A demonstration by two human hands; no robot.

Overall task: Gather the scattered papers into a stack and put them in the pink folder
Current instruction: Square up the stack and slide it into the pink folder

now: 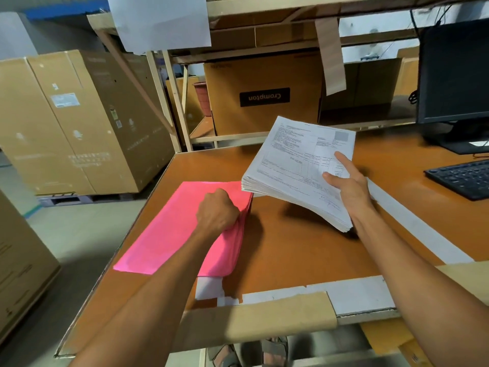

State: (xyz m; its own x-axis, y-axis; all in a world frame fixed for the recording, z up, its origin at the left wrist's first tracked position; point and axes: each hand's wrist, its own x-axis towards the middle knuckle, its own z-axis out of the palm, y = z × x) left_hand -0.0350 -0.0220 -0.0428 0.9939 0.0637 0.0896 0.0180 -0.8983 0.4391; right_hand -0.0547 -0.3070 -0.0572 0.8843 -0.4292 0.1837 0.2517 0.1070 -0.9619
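Observation:
The pink folder [169, 229] lies flat on the left part of the brown table [296, 258]. My left hand [217, 210] is curled on the folder's right edge and pinches its cover there. My right hand [346, 185] grips a thick stack of printed white papers [299, 165], thumb on top, and holds it tilted above the table just right of the folder. The stack's left corner hangs over the folder's far right corner.
A black keyboard [463, 178] and a monitor [455, 72] stand at the right. A cardboard box [264, 94] sits on the shelf behind the table. Large cartons [79, 123] stand on the floor at the left. White tape strips [412, 221] run along the table.

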